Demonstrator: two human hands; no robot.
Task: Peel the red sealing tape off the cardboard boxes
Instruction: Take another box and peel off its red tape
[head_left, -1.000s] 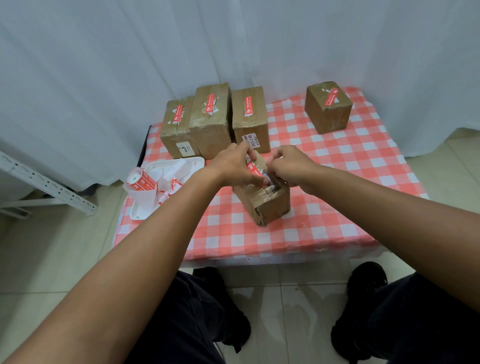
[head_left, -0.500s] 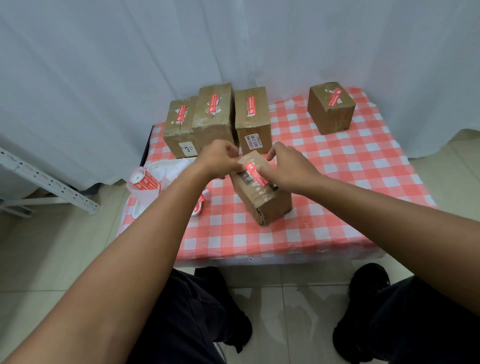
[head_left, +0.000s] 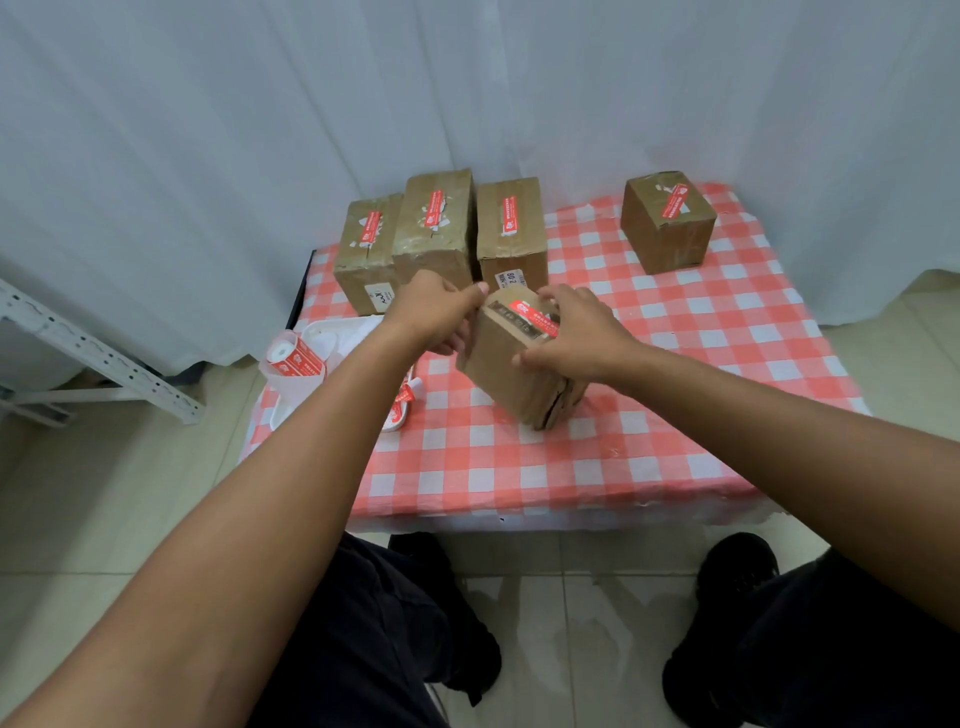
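Brown boxes (head_left: 511, 358), red tape (head_left: 535, 318), red-white checked cloth (head_left: 675, 364), white curtain (head_left: 260, 130).

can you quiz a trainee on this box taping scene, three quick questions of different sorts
1. True or false: the red tape is already fully off the box held in the hands.
2. How many other boxes stand on the checked tablecloth, apart from the held one?
3. Multiple choice: where does the lone box stand? A) far right, apart from the rest B) on the white tray C) on the floor

Key
1. False: a red strip still lies on its top, between the left hand and the right hand.
2. Four: a row of three at the back, plus the lone one.
3. A
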